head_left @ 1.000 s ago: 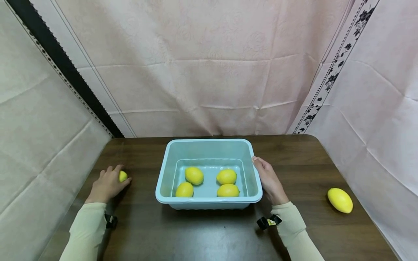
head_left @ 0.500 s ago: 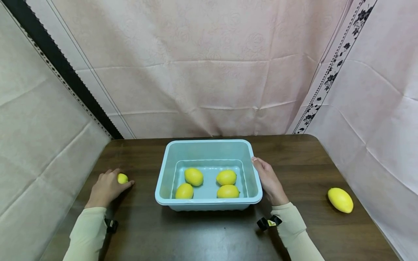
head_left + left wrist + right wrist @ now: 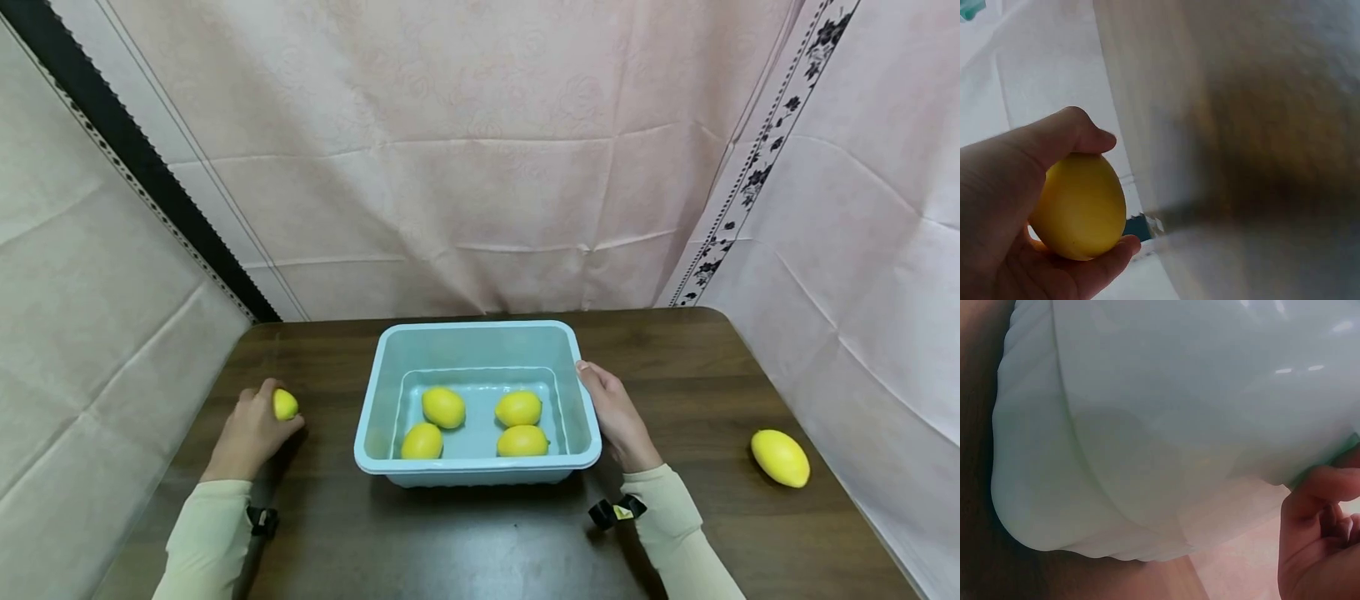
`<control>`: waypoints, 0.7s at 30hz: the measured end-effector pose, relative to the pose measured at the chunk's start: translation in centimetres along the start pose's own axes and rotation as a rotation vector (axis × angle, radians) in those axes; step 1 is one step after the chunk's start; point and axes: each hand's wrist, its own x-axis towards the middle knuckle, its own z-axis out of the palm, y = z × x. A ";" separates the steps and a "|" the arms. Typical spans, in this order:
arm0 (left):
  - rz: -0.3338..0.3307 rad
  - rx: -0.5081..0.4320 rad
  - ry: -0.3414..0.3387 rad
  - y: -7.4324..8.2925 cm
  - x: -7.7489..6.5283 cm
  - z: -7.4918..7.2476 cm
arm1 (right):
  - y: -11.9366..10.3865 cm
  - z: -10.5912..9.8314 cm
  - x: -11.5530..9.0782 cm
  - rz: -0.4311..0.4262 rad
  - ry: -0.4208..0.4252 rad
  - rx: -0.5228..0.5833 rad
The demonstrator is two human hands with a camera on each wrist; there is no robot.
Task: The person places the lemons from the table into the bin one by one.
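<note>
At the left of the table my left hand (image 3: 251, 429) holds a yellow lemon (image 3: 285, 405). In the left wrist view thumb and fingers close round that lemon (image 3: 1082, 206) from both sides. My right hand (image 3: 617, 412) grips the right rim of a light blue plastic basin (image 3: 480, 471), its fingers partly hidden by the wall. The right wrist view shows the basin's outer side (image 3: 1147, 425) close up, with the curled right hand (image 3: 1319, 531) at its edge. Inside the basin lie two lemons (image 3: 443, 407) on the left and two lemons (image 3: 519, 408) on the right.
Another lemon (image 3: 780, 458) lies on the brown wooden table (image 3: 450, 542) near its right edge. Pale cloth curtains (image 3: 480, 167) hang behind the table and along both sides. Table surface separates the basin from the left hand.
The left hand's fingers have closed round the lemon, and the lemon appears slightly raised and shifted. The right hand keeps its grip on the basin's rim.
</note>
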 end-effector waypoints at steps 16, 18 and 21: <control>0.001 -0.065 0.075 4.7 0.0 -0.7 | 0.1 0.1 -0.1 -0.006 -0.015 0.027; 0.011 -0.091 0.102 5.3 -0.1 -0.9 | 0.1 0.1 -0.1 -0.008 -0.017 0.027; 0.052 -0.108 0.155 6.2 -0.2 -1.2 | 0.0 -0.1 0.0 -0.005 -0.015 0.019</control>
